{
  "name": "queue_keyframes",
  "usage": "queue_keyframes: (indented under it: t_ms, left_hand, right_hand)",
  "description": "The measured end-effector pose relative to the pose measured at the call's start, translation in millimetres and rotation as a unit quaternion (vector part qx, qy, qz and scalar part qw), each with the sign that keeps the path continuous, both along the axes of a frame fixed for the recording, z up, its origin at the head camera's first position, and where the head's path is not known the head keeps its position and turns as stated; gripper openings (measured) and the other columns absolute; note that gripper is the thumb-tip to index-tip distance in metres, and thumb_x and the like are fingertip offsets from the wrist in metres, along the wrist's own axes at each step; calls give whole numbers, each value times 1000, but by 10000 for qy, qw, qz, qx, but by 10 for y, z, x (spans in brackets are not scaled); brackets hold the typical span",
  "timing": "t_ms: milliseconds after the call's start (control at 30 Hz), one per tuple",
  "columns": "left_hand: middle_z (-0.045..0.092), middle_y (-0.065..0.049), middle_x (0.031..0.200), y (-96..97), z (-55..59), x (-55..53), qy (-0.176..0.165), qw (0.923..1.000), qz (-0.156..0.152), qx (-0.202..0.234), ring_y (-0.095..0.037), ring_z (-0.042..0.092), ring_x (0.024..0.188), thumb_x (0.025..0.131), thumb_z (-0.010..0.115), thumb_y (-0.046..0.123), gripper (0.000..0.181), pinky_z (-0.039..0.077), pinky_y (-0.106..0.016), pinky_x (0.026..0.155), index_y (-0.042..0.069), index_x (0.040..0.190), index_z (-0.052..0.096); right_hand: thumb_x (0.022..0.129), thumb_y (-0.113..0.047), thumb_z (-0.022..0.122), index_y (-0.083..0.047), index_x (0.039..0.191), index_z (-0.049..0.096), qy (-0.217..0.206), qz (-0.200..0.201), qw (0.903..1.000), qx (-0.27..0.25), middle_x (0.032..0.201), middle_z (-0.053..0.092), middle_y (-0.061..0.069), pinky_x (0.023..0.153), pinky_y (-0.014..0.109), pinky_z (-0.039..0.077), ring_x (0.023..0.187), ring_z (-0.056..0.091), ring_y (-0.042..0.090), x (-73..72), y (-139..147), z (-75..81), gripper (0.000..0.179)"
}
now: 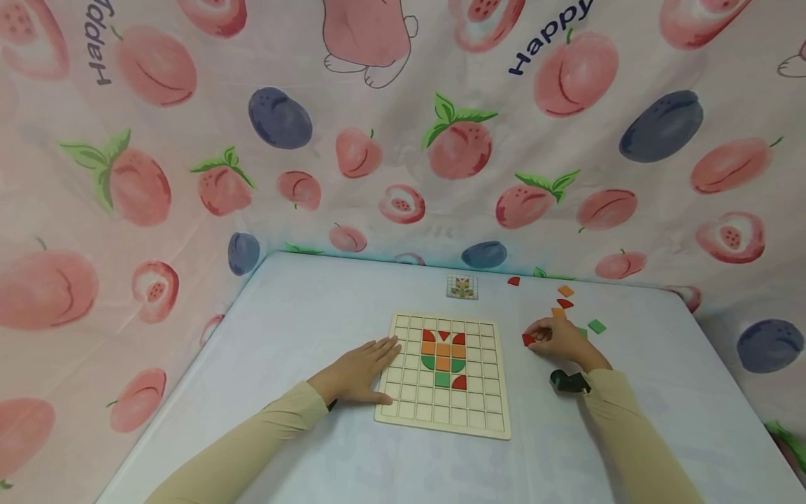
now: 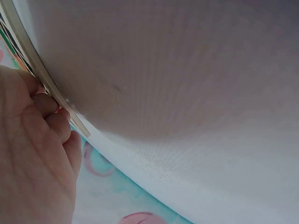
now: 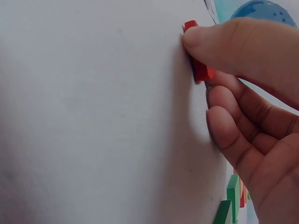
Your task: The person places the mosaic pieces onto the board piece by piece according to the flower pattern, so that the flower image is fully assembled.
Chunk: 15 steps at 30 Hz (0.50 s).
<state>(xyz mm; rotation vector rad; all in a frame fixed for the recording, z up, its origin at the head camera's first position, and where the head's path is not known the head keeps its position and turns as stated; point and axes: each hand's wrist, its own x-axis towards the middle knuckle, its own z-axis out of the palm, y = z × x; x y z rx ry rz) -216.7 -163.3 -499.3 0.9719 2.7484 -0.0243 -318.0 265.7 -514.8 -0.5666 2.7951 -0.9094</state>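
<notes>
A square wooden grid board point(image 1: 403, 411) lies on the table, with red, orange and green pieces set in its middle cells. My left hand point(image 1: 355, 371) rests on the board's left edge, fingers spread and thumb near the lower corner. In the left wrist view its fingertips touch the board's side point(image 2: 44, 74). To the right of the board, my right hand point(image 1: 560, 341) pinches a small red piece point(image 3: 203, 71) between thumb and fingers, just over the table. The piece's full shape is partly hidden by the thumb.
Behind the board lies a small pattern card point(image 1: 462, 288). Loose pieces lie around the right hand: a red quarter-round piece point(image 1: 513, 281), an orange square point(image 1: 566, 290), another red piece point(image 1: 564, 304) and a green square point(image 1: 597, 326). A fruit-print cloth point(image 1: 378, 231) hangs behind the table.
</notes>
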Motion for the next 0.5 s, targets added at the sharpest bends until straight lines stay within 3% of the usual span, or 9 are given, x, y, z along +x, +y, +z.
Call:
queue_keyframes:
  t_ms: [133, 300, 500]
  left_hand:
    - [11, -9, 159, -5, -18, -7, -19, 10000, 10, 10, -22, 15, 147, 81, 51, 69, 101, 21, -38, 119, 7, 151, 14]
    - [10, -9, 160, -5, -18, -7, -67, 10000, 12, 16, -22, 14, 147, 82, 51, 69, 101, 20, -37, 119, 7, 151, 13]
    - [11, -9, 159, -6, -19, -7, -39, 10000, -28, -40, -22, 14, 147, 82, 49, 70, 101, 20, -37, 119, 7, 151, 13]
  right_hand:
    - [76, -9, 75, -3, 95, 70, 2, -85, 9999, 91, 80, 63, 3, 61, 20, 46, 72, 52, 12, 1, -8, -16, 20]
    - [73, -13, 78, -4, 95, 69, -288, -127, 9994, 130, 79, 61, 1, 61, 20, 45, 73, 51, 13, 16, -27, 13, 25]
    - [71, -12, 80, 0, 96, 68, -488, 188, 9986, 25, 80, 63, 3, 61, 19, 46, 72, 52, 12, 42, -23, 81, 29]
